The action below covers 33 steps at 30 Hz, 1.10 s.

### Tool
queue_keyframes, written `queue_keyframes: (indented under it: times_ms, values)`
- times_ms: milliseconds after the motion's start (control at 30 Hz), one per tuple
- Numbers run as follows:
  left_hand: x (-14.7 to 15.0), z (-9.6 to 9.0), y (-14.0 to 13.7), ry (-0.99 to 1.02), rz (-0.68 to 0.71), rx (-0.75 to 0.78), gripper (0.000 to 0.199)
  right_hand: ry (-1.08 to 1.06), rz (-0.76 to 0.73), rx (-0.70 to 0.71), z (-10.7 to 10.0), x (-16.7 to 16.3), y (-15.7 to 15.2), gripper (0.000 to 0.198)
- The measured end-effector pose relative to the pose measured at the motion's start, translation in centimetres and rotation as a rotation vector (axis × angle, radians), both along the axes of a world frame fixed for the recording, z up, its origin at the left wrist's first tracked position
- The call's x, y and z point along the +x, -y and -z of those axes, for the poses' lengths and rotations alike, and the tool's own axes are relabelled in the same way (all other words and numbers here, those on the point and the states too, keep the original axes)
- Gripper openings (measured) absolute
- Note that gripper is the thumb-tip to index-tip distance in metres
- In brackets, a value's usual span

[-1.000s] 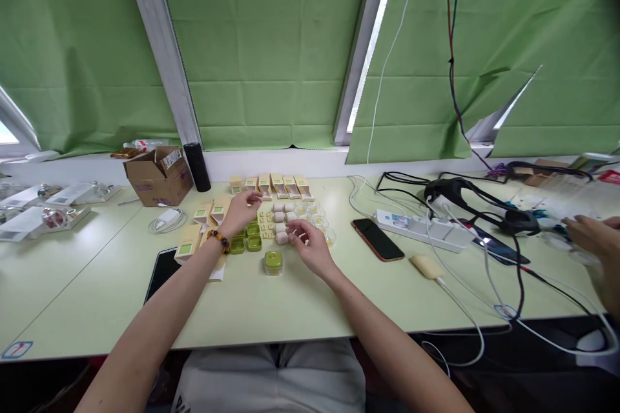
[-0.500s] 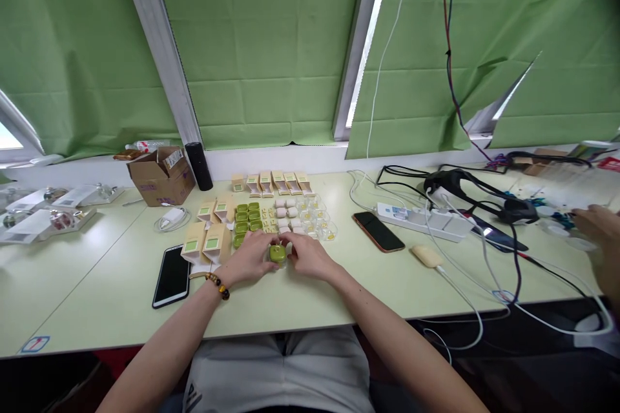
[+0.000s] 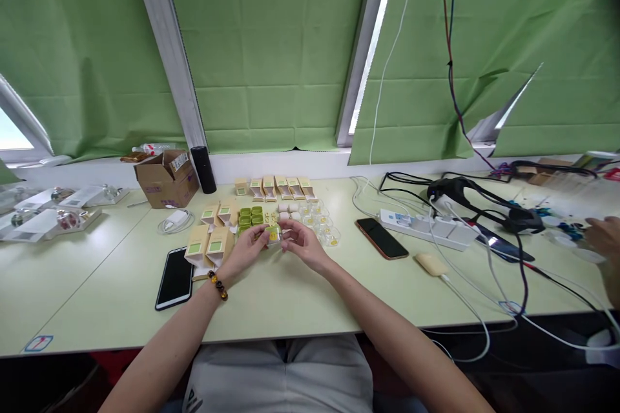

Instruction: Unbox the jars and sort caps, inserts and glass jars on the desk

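Observation:
My left hand (image 3: 248, 247) pinches a small green square container with a clear cover (image 3: 273, 234), its yellow-marked face tilted up at me. My right hand (image 3: 305, 245) is closed at the other side of the container, fingertips on its edge. Just behind are rows of green square cups (image 3: 250, 214), small yellowish pieces (image 3: 270, 217), pale pink rounded pieces (image 3: 289, 209) and clear covers (image 3: 317, 211) with yellow marks. My hands hide part of these rows. Beige cartons with green windows (image 3: 219, 245) stand beside my left hand.
A black phone (image 3: 174, 278) lies at left, another phone (image 3: 382, 238) at right near a white power strip (image 3: 426, 230) and tangled cables. More cartons (image 3: 282, 188) and a cardboard box (image 3: 167, 181) stand at the back. Another person's hand (image 3: 603, 235) works at far right.
My hands have lifted the green container slightly off the table and tipped it, so its marked face now shows. The right fingers have spread a little. The view has shifted slightly.

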<state>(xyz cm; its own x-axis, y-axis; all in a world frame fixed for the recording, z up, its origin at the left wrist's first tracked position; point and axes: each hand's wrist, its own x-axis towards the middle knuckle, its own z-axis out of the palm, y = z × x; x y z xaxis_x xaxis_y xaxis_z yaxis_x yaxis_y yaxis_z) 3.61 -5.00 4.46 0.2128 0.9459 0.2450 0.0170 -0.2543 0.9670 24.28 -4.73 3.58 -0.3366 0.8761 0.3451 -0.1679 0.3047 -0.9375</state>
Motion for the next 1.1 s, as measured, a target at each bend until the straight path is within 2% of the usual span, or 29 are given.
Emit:
queue_keyframes:
  times_ms: [133, 200, 367, 500, 633, 733, 833, 900, 1000, 1100]
  values:
    - [0.0, 0.2, -0.2, 0.142, -0.039, -0.059, 0.064, -0.014, -0.008, -0.020, -0.5, -1.0, -1.1, 0.054]
    - [0.0, 0.4, -0.2, 0.273, 0.008, -0.095, 0.063, -0.051, -0.028, -0.030, -0.5, -1.4, -1.4, 0.056]
    - [-0.1, 0.2, 0.2, 0.581, 0.169, -0.171, 0.039, -0.164, 0.019, 0.001, -0.5, -2.3, -1.6, 0.056]
    - [0.0, 0.2, 0.4, 0.654, 0.228, -0.251, 0.023, -0.183, 0.100, 0.036, -0.3, -2.9, -1.7, 0.055]
    - [0.3, 0.7, 0.5, 0.697, 0.293, -0.314, 0.020, -0.166, 0.204, 0.085, 0.4, -3.4, -1.9, 0.053]
    - [0.5, 0.9, 0.6, 0.729, 0.313, -0.313, 0.019, -0.169, 0.224, 0.108, 0.9, -3.5, -1.6, 0.049]
    - [0.6, 0.9, 0.5, 0.677, 0.280, -0.244, 0.027, -0.178, 0.199, 0.135, 0.9, -3.4, -1.0, 0.046]
    - [0.6, 1.0, 0.1, 0.586, 0.199, -0.154, 0.040, -0.165, 0.196, 0.148, 0.8, -3.2, -0.6, 0.044]
    - [0.3, 1.3, -0.6, 0.396, -0.021, 0.056, 0.057, -0.147, 0.211, 0.163, 0.6, -2.9, -0.2, 0.042]
    - [-0.1, 1.5, -0.7, 0.143, -0.255, 0.353, 0.055, -0.159, 0.201, 0.152, 0.5, -2.6, -0.2, 0.041]
